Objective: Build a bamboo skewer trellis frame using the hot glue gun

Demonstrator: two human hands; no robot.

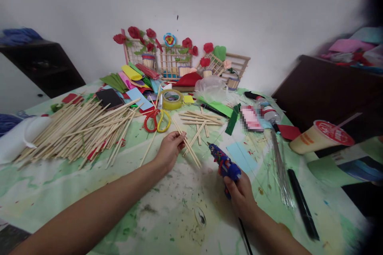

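Note:
My left hand (171, 149) pinches thin wooden sticks (191, 152) between thumb and fingers near the middle of the table. In my right hand (241, 195) is a blue glue gun (224, 163), its nozzle pointing up and left toward the sticks. Just beyond lie more loose sticks (203, 118), some crossing each other. Red and yellow scissors (157, 120) rest behind my left hand, beside a roll of clear tape (171, 99). A large heap of wooden sticks (74, 131) spreads over the left side.
Stick lattices with red paper flowers (176, 61) lean on the wall. Coloured paper (131, 72) lies before them. On the right are a drink cup (320, 137), wires (279, 171), a black roll (303, 204) and a plastic bottle (269, 112). A white roll (22, 137) sits far left.

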